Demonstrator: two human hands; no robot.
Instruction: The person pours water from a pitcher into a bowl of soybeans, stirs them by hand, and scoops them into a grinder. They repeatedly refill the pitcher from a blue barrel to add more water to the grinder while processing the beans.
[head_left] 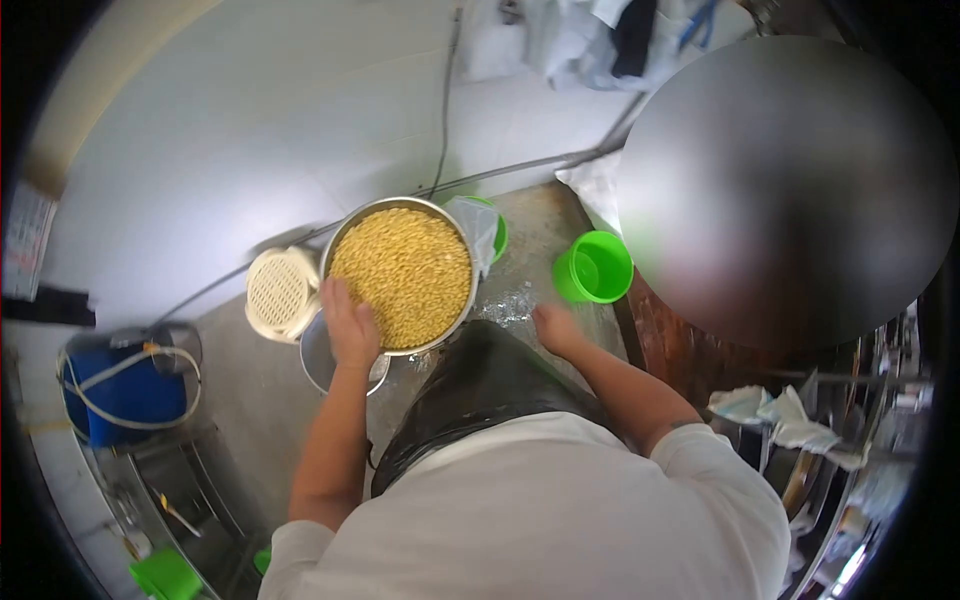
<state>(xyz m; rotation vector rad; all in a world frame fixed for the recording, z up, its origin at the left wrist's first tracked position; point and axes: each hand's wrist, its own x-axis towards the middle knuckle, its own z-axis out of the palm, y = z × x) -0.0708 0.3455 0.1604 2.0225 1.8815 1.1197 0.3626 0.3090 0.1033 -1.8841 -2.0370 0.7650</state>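
A large round metal basin [404, 199] is heaped with yellow beans [405, 270], which look like soybeans. My left hand [350, 325] lies at the basin's near left rim, fingers stretched out and holding nothing. Below that hand, partly hidden by the forearm, is a second metal bowl [318, 362]. My right hand [555, 328] hangs apart from the basin, above the wet floor and near a green bucket [597, 268]. It is blurred, and whether its fingers are curled round anything does not show.
A cream perforated plastic stool [283, 292] stands left of the basin. Behind the basin's right side is another green container [499, 240] with a clear plastic bag [474, 226]. A blue drum [125, 390] with a hose stands far left. A grey blurred disc covers the upper right.
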